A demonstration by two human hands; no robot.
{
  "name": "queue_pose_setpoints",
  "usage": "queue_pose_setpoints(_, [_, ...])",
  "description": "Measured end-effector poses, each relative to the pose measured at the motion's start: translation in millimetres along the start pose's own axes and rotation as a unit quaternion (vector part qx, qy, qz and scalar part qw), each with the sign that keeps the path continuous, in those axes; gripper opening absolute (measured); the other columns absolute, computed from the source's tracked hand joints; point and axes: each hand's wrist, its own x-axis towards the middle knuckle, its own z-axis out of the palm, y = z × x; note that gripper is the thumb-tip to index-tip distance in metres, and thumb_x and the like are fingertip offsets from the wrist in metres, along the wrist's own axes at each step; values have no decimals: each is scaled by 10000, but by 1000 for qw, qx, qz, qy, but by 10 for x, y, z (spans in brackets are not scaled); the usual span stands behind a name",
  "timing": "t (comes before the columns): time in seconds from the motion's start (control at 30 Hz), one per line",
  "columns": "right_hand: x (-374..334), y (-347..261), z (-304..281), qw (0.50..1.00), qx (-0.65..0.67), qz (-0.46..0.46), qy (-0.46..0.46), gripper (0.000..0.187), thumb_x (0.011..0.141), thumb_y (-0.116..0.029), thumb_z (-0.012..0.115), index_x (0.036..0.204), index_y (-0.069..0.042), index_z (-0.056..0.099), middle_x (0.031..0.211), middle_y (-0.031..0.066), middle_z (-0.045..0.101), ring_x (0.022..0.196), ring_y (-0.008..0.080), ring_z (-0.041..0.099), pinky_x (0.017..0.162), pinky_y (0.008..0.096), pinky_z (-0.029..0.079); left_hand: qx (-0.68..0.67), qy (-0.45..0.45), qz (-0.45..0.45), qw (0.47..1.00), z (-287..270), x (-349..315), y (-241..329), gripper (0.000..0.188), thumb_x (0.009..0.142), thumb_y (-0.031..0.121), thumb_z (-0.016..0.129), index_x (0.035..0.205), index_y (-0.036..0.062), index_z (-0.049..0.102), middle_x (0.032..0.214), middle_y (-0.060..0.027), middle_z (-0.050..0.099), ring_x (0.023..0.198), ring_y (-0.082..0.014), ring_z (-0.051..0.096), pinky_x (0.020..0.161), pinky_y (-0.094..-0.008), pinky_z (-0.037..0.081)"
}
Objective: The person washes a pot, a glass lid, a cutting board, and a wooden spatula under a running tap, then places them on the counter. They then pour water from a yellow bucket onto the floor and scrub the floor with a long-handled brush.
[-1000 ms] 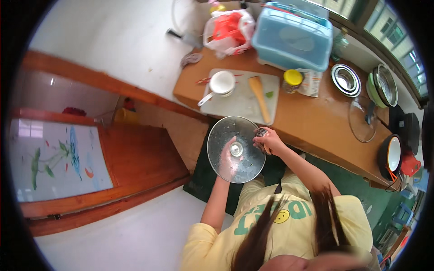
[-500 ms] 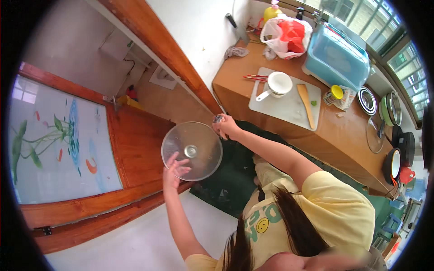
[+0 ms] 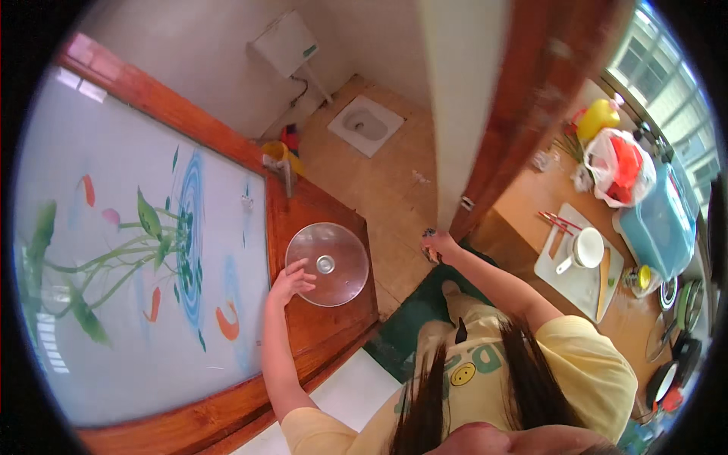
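A round, clear glass lid [image 3: 345, 279] with a metal knob in its middle is in front of the wooden door's lower part. My left hand [image 3: 293, 282] grips it by its left edge, with fingers over the glass; the thumb is not plainly seen. Beside the door frame, my right hand [image 3: 440, 246] is closed around a small, dark, mottled thing that I cannot make out. That hand is apart from the lid.
The door [image 3: 322, 205] with a painted glass panel stands swung inward at left. Beyond it lie a tiled floor and a squat toilet [image 3: 368, 127]. A door frame [image 3: 523, 98] rises at right, near a brown counter bearing a cutting board [image 3: 557, 265] and white pan [image 3: 587, 249].
My view has turned left toward the doorway. My hands have moved apart: the right is now clear of the lid, which stays in my left hand. The doorway shows wider.
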Motion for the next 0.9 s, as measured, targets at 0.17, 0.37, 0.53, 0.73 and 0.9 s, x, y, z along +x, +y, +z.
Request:
queue_pose_setpoints(0.17, [563, -334, 599, 997, -12, 7, -76, 95, 797, -99, 556, 733, -38, 521, 638, 75, 564, 516, 166, 519, 452, 304, 410, -64, -5, 18, 998, -23, 16, 78, 397, 852, 159, 495, 1233, 70, 426, 856, -161, 631, 680, -218, 638, 605, -292, 518])
queue_pose_setpoints(0.37, [1247, -903, 649, 991, 57, -5, -118, 121, 811, -136, 508, 743, -37, 495, 596, 64, 516, 512, 183, 493, 550, 337, 431, -126, 96, 51, 986, 48, 244, -16, 378, 836, 140, 488, 1197, 37, 441, 805, -169, 628, 634, -248, 634, 558, -304, 526])
queue_pose_setpoints(0.53, [1474, -1478, 579, 970, 205, 74, -109, 161, 851, -147, 388, 859, -11, 474, 728, 88, 538, 636, 213, 533, 758, 370, 458, -284, 112, 63, 950, 504, 1055, -141, 503, 778, 25, 500, 1242, 28, 305, 940, -239, 580, 769, -343, 614, 700, -403, 533])
queue_pose_setpoints(0.73, [2629, -1508, 514, 947, 276, 63, -149, 156, 843, -102, 400, 951, -2, 450, 816, 110, 541, 678, 221, 541, 678, 375, 469, -375, 123, 57, 917, 203, 2273, 93, 568, 809, -2, 438, 1309, 53, 174, 1049, -248, 526, 834, -348, 598, 766, -419, 512])
queue_pose_setpoints(0.9, [3436, -1911, 1712, 995, -38, -49, -81, 270, 787, -93, 501, 1023, 32, 460, 848, 105, 555, 732, 185, 561, 646, 328, 461, -380, 237, 123, 886, -592, 3124, 471, 617, 865, 51, 392, 1362, 185, 52, 1035, -245, 535, 847, -334, 594, 757, -433, 512])
